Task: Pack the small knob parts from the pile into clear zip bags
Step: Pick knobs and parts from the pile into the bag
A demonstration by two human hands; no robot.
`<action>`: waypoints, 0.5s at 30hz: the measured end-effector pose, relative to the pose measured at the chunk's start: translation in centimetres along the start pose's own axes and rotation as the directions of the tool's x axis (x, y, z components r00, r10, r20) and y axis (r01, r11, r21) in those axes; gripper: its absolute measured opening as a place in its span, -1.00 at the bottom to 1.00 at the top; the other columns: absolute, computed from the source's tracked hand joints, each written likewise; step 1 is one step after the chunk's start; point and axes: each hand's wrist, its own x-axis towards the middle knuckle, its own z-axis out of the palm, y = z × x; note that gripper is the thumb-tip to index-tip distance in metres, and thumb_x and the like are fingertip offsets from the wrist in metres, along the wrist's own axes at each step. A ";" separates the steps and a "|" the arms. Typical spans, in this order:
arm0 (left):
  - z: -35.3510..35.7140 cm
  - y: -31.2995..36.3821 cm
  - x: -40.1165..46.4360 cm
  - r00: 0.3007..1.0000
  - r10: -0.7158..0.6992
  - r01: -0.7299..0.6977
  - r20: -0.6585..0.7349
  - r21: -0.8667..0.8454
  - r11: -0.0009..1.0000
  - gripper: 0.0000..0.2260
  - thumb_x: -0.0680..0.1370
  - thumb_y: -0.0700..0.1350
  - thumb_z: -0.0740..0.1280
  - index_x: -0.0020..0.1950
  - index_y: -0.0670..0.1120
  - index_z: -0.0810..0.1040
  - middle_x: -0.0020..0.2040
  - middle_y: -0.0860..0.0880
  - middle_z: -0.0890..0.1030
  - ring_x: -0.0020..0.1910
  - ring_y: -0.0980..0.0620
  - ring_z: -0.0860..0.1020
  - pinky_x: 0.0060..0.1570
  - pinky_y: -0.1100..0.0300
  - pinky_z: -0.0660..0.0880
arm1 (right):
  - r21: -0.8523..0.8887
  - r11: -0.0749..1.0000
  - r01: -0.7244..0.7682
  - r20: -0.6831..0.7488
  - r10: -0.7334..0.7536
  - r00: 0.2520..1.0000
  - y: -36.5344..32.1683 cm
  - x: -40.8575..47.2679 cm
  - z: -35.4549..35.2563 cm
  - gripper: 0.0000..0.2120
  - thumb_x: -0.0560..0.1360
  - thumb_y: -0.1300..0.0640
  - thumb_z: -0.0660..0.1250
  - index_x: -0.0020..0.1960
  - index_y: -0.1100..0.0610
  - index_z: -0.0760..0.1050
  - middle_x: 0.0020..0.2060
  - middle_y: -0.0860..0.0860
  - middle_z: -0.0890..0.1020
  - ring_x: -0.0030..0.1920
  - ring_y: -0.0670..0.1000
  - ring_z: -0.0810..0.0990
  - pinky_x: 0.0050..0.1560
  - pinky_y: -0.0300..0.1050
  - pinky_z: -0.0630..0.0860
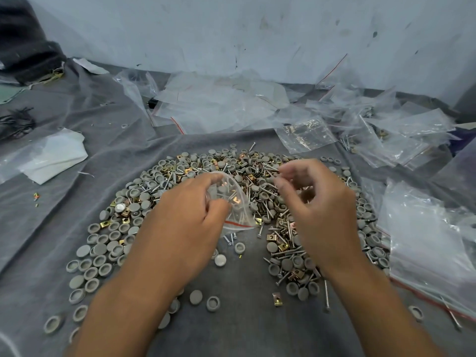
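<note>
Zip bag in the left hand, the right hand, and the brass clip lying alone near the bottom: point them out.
zip bag (238,202), head view, clear wall above the red strip.
right hand (316,202), head view, middle of its back.
brass clip (277,299), head view, its top face.

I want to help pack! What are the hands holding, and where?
The left hand holds a clear bag near its open top. The right hand looks blurred; whether its fingers pinch anything cannot be told.

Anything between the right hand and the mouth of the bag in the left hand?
Nothing visible. The right hand hangs beside the clear zip bag over the pile, with open air between them. The left hand holds the bag's mouth open toward it.
</note>
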 end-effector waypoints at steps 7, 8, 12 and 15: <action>-0.1 0.0 0.0 1.000 0.000 0.000 -0.005 -0.002 1.000 -0.48 0.48 0.10 0.06 0.42 0.14 0.47 -0.30 0.05 0.41 -0.34 0.26 0.36 -0.28 0.29 0.26 | -0.555 0.821 -0.133 0.224 0.302 0.926 2.8 -0.8 1.3 -0.80 0.52 -0.14 0.45 0.09 -0.13 0.58 -0.04 -0.22 0.61 0.06 -0.10 0.49 -0.10 -0.13 0.51; -0.1 0.1 0.0 1.000 0.002 -0.002 -0.007 0.006 1.000 -0.48 0.48 0.10 0.05 0.42 0.14 0.47 -0.35 0.09 0.35 -0.35 0.26 0.36 -0.29 0.28 0.26 | -0.584 0.804 -0.112 0.209 0.282 0.936 2.6 -0.7 1.6 -0.80 0.52 -0.17 0.44 0.08 -0.13 0.57 -0.04 -0.22 0.61 0.08 -0.08 0.46 -0.09 -0.11 0.48; -0.2 0.3 -0.1 1.000 0.008 -0.008 -0.007 0.022 1.000 -0.50 0.51 0.09 0.05 0.42 0.12 0.47 -0.37 0.14 0.29 -0.36 0.24 0.33 -0.30 0.25 0.26 | -0.618 0.777 -0.117 0.131 0.249 0.960 2.4 -0.9 2.5 -0.85 0.54 -0.14 0.42 0.05 -0.13 0.56 -0.09 -0.18 0.63 0.03 -0.06 0.43 -0.16 -0.13 0.38; -0.2 0.3 -0.1 1.000 0.007 -0.007 -0.011 0.012 1.000 -0.57 0.57 0.03 0.11 0.42 0.12 0.47 -0.37 0.15 0.30 -0.36 0.25 0.33 -0.30 0.24 0.26 | -0.614 0.781 -0.117 0.116 0.236 0.965 2.5 -1.2 2.8 -0.90 0.55 -0.06 0.42 0.04 -0.10 0.57 -0.17 -0.15 0.61 -0.05 -0.05 0.44 -0.22 -0.12 0.37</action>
